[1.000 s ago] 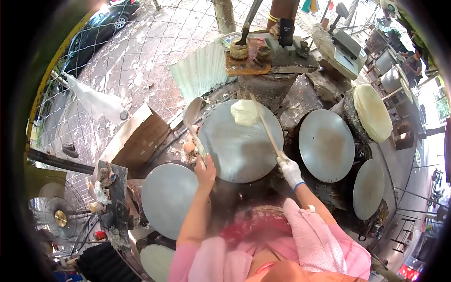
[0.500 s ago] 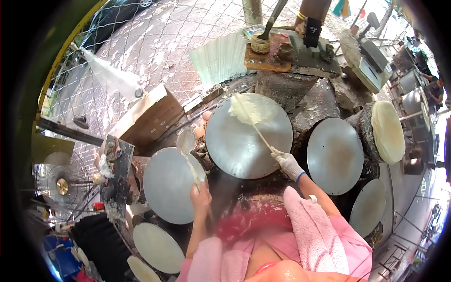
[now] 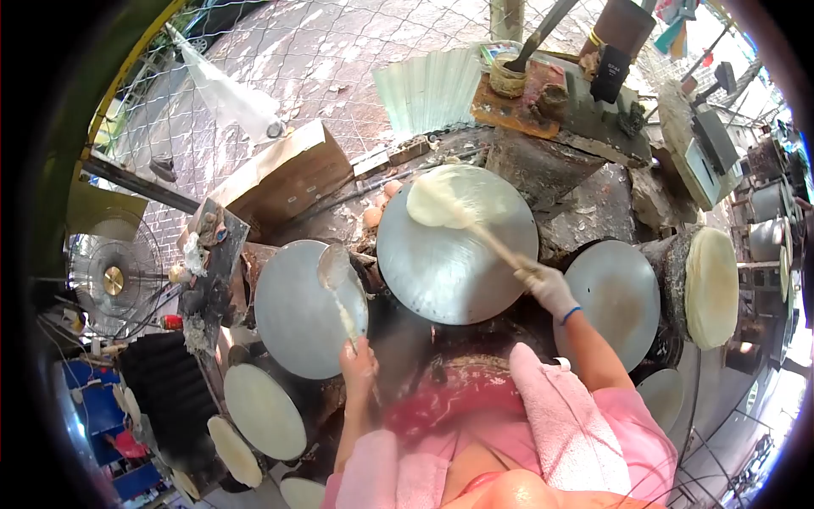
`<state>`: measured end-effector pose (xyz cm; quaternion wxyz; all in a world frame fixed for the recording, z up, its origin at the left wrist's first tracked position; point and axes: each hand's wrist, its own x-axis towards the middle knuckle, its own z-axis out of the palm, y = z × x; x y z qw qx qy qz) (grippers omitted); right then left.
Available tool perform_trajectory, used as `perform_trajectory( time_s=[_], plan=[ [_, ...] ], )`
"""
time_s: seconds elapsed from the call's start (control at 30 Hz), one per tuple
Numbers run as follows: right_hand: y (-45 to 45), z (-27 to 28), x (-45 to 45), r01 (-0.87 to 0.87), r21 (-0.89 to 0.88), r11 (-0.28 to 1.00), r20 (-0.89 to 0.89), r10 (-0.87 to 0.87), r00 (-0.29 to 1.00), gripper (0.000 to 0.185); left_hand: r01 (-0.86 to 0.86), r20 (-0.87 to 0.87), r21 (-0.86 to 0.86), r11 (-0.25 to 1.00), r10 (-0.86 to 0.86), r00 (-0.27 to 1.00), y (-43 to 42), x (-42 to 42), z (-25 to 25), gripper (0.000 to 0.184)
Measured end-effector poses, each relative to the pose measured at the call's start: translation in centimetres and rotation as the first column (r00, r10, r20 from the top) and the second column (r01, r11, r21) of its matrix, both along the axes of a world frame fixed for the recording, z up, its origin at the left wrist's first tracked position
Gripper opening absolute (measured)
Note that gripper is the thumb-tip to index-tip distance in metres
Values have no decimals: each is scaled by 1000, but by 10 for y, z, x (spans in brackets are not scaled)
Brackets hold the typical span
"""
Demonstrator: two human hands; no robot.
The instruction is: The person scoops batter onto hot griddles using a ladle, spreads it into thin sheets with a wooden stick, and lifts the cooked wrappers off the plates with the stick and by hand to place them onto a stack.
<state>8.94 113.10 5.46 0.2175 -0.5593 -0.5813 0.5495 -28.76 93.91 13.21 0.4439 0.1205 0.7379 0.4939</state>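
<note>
My left hand (image 3: 359,366) is closed round the batter-coated handle of a ladle (image 3: 334,268), whose bowl hangs over the left round griddle plate (image 3: 288,316). In a white glove, my right hand (image 3: 547,288) grips a wooden stick (image 3: 496,246) that reaches across the middle griddle plate (image 3: 441,284). The stick's far end lies over pale batter (image 3: 462,197) spread in a rough round on the upper part of that plate. Motion blurs the stick's tip.
Another griddle plate (image 3: 612,297) is on the right, beside a stack of pale flat rounds (image 3: 712,288). Pale rounds (image 3: 264,411) also cover plates at lower left. A cardboard box (image 3: 284,182), a fan (image 3: 113,280) and a board with a jar (image 3: 507,81) stand around.
The batter on the middle plate has spread wider under the moving stick. My left hand has brought the ladle from beside the middle plate to over the left plate. The view has shifted.
</note>
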Motion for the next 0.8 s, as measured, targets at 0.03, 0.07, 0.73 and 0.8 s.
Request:
perform_trajectory(
  time_s=[0.03, 0.07, 0.73, 0.8],
  plan=[
    [9, -21, 17, 112, -51, 992, -124, -117, 985, 51, -7, -6, 3, 1000, 7, 1000, 0, 3, 3, 18],
    [24, -26, 33, 91, -100, 991, 13, -90, 996, 51, -19, -10, 4, 1000, 19, 1000, -1, 5, 1, 18],
    [76, 32, 12, -332, -390, 859, -33, 347, 937, 43, -42, 8, -63, 997, 42, 999, -13, 32, 0, 18],
    [93, 47, 16, -306, -310, 900, 29, 330, 943, 45, -33, -21, -67, 997, 31, 999, -13, 30, -3, 18]
  ],
)
